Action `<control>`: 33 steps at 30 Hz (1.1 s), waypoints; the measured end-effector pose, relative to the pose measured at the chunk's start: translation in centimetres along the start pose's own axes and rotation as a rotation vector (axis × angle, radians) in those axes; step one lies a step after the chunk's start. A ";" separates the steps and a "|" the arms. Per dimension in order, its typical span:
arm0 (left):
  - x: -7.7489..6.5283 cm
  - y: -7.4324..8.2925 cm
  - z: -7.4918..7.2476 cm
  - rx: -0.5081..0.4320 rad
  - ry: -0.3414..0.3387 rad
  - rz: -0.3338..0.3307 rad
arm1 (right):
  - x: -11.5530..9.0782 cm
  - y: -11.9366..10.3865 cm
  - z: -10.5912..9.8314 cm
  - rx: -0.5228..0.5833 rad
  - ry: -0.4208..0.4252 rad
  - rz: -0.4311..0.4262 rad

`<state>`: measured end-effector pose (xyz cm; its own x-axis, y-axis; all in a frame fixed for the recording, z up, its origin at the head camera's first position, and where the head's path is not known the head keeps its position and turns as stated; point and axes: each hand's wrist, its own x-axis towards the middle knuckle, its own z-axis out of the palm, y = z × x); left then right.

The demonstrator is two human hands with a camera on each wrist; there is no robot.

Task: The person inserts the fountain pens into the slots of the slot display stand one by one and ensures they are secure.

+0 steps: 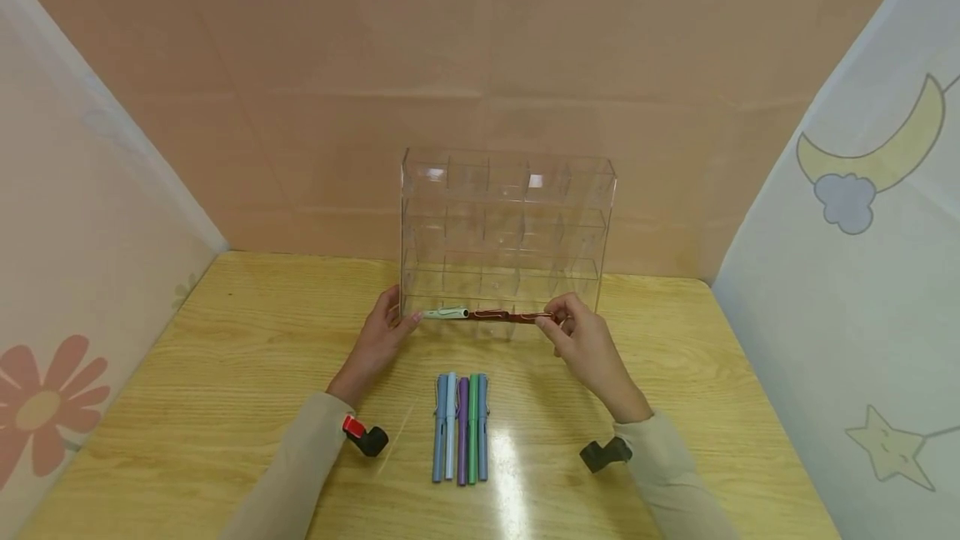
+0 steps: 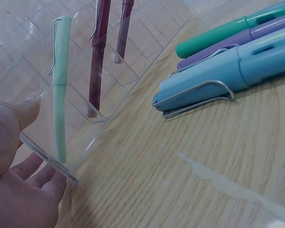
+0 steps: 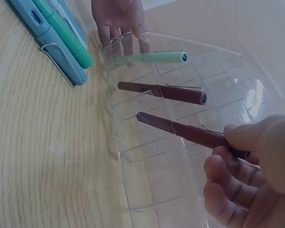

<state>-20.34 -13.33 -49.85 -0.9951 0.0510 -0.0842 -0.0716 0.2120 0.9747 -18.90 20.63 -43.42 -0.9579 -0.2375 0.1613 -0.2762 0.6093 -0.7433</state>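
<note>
Plain tan backdrop [image 1: 480, 40], wood-grain table [image 1: 255, 348]

Left sleeve: pale beige and long, with a plain surface, seen toward seven o'clock in the head view [image 1: 288, 469].
Right sleeve: the same pale beige, toward five o'clock, lightly creased [image 1: 678, 473].
Left wrist unit: a small black housing with a rounded outer end, at the cuff's four o'clock [image 1: 372, 442].
Red piece: a bright, squarish block at that housing's ten o'clock [image 1: 352, 426].
Right wrist unit: dark, blocky and angular, at its cuff's eight o'clock [image 1: 606, 454].
Left hand: bare from the cuff to the fingertips [image 1: 378, 336].
Right hand: likewise bare beyond its cuff [image 1: 588, 346].
</note>
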 end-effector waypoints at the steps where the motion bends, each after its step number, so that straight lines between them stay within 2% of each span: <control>1: 0.0 0.0 0.0 0.006 0.002 -0.004 | 0.0 0.0 0.1 -0.002 -0.001 0.001; 6: -0.2 0.1 -0.1 0.005 0.007 -0.024 | 0.1 0.1 0.4 -0.010 -0.009 0.006; 24: -0.4 0.4 -0.2 0.014 -0.005 -0.012 | 0.6 0.4 0.8 -0.037 0.001 -0.016; 33: -0.4 0.4 -0.1 -0.011 -0.011 -0.001 | 0.8 0.5 0.9 -0.028 -0.007 0.020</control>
<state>-20.01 -13.37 -49.37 -0.9942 0.0619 -0.0874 -0.0734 0.2011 0.9768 -19.73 20.06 -44.19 -0.9628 -0.2300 0.1421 -0.2590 0.6346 -0.7282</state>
